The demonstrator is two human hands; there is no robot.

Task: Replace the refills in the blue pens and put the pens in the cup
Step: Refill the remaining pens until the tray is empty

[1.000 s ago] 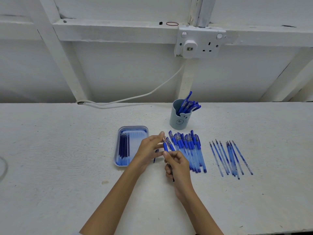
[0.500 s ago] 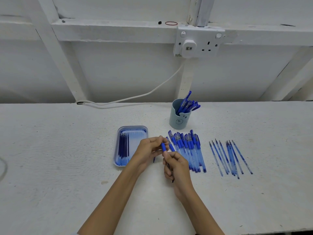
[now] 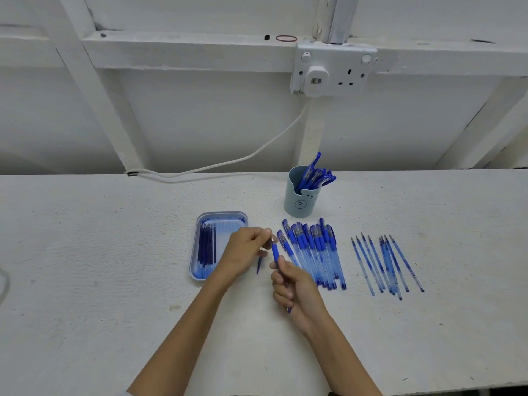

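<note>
Fingers (image 3: 281, 292) of the right hand (image 3: 298, 292) curl round the lower barrel of a blue pen (image 3: 275, 250), with the thumb laid along it. The pen slants up and slightly left out of the fist, and its back end pokes out below the palm. At the pen's upper end, the fingertips (image 3: 264, 232) of the left hand (image 3: 243, 252) pinch the tip section, with the remaining fingers folded in. A thin dark blue piece (image 3: 259, 265) hangs down from under the left hand; whether it is a cap or a refill cannot be told.

Just right of the fingers, a row of blue pens (image 3: 314, 252) lies on the table (image 3: 114, 252), side by side, grips pointing away from the person. Farther right, apart from the row, lie loose refills (image 3: 383, 264), thin and pale blue. Just left of the fingers sits a light blue tray (image 3: 221, 214), partly hidden behind the left hand, with dark blue refills (image 3: 205, 247) lined along its left side.

Beyond the fingers and a little right stands the cup (image 3: 300, 201), pale blue-grey with a face on it, holding a bunch of pens (image 3: 315, 174) that lean to the right. On the wall behind is a double socket (image 3: 347, 71) with a white plug (image 3: 315, 77), whose cable (image 3: 228, 162) runs down to the left.
</note>
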